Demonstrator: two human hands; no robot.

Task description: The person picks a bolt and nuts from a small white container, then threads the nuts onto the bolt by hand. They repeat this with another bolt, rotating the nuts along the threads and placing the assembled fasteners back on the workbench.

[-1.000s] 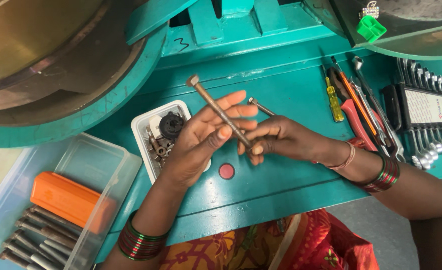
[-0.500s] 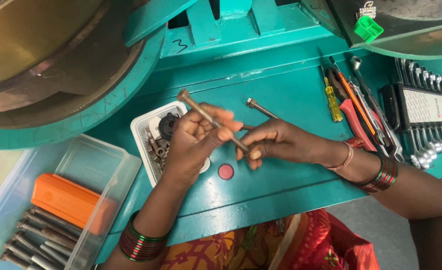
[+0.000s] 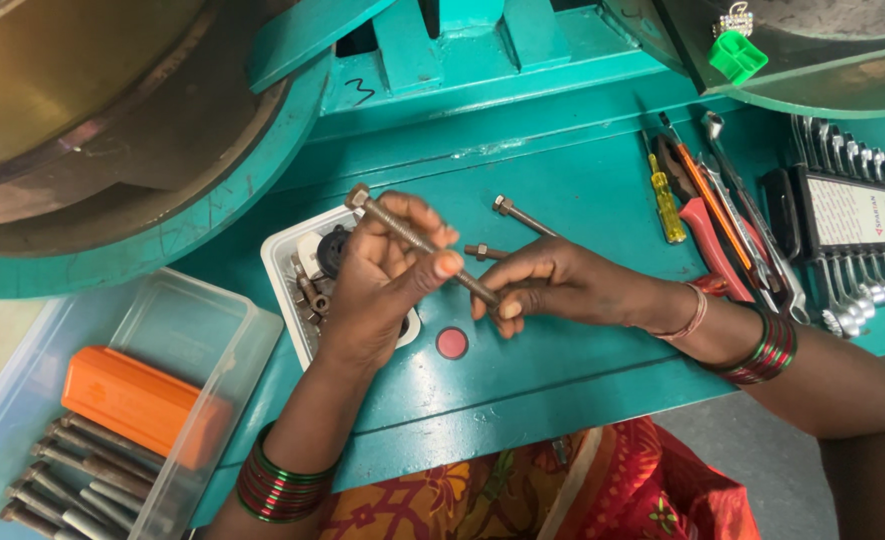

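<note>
Bolt (image 3: 417, 240), long and thin, sits slanted above the green table (image 3: 562, 370). Left hand (image 3: 382, 275) pinches its middle; right hand (image 3: 552, 285) closes on the low end. It looks hard, stiff, and a bit heavy. Best grip is the bumpy middle.

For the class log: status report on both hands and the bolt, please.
Left hand and right hand both grip one long bolt, held tilted above the white tray. Nothing in the way.
</note>
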